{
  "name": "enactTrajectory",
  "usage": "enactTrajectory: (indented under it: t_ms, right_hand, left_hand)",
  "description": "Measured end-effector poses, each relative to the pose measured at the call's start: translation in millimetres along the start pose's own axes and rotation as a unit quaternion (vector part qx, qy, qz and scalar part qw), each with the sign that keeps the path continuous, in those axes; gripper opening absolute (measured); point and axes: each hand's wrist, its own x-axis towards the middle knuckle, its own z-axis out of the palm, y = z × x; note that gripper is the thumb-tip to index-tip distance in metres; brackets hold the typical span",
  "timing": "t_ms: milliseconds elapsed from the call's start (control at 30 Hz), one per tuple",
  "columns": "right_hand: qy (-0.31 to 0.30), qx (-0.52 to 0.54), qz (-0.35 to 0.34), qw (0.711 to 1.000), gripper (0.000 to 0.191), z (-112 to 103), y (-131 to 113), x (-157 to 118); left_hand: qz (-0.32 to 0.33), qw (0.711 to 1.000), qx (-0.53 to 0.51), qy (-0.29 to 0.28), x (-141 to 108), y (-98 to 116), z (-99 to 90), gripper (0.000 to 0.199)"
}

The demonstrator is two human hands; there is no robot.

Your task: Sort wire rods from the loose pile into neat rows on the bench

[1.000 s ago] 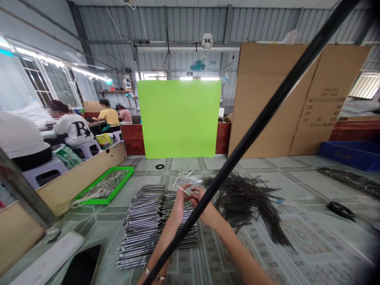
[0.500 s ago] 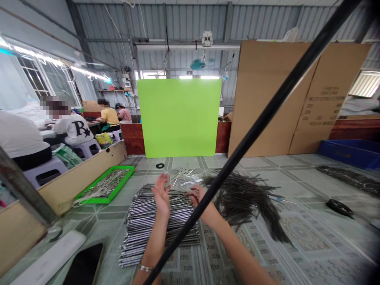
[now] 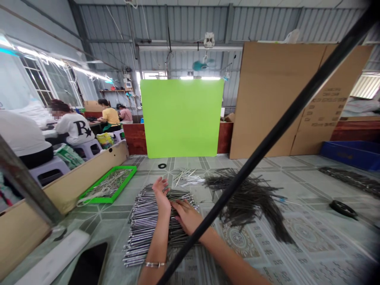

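A wide stack of slim, shiny dark rods lies in rows on the patterned table cover. Above the stack's far middle, my left hand is raised with loosely bent fingers apart and nothing visible in it. My right hand rests on the right part of the stack, its fingers stretched forward over the rods and close to my left wrist. To the right sprawls a loose heap of thin dark strips. Beyond the stack is a small pile of pale thin sticks.
A green tray of pale strands stands left. A phone and a white long object lie near left. A black bar crosses the view diagonally. Black rings and a blue bin are right. Several people sit at left.
My right hand has moved left and nearer to me, from the stack's far right edge onto the rods. My left hand stays raised in about the same place. The view has shifted slightly.
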Motion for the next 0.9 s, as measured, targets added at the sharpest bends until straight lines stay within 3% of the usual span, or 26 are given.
enactTrajectory:
  t_ms: [133, 233, 367, 567, 733, 833, 900]
  right_hand:
    - [0.055, -0.015, 0.034, 0.998, 0.031, -21.1, 21.1, -3.2]
    - [0.105, -0.041, 0.163, 0.980, 0.027, -33.1, 52.5, 4.3]
    - [0.019, -0.076, 0.296, 0.952, 0.024, -30.0, 86.5, 24.5]
    - [-0.042, -0.089, 0.345, 0.933, 0.023, -1.7, 97.5, 59.4]
    - [-0.083, -0.105, 0.384, 0.914, 0.019, -4.1, 103.4, 71.8]
    - [-0.103, -0.121, 0.380, 0.911, 0.017, -13.0, 104.2, 73.5]
    - [-0.126, -0.142, 0.377, 0.906, 0.017, -18.5, 103.4, 72.9]
  left_hand:
    - [0.021, 0.999, 0.043, 0.003, -2.9, -7.3, 2.0, 0.053]
    - [0.049, 0.996, 0.076, -0.017, -6.1, -12.2, 1.9, 0.053]
    - [0.083, 0.989, 0.115, -0.044, -7.8, -17.4, 0.3, 0.061]
    - [0.060, 0.991, 0.104, -0.060, -2.9, -25.3, -1.6, 0.063]
    - [0.054, 0.984, 0.138, -0.096, 1.7, -27.9, -4.1, 0.068]
    - [0.109, 0.952, 0.244, -0.148, -5.8, -21.2, -3.0, 0.062]
    - [0.170, 0.891, 0.358, -0.223, -15.5, -14.3, -1.4, 0.051]
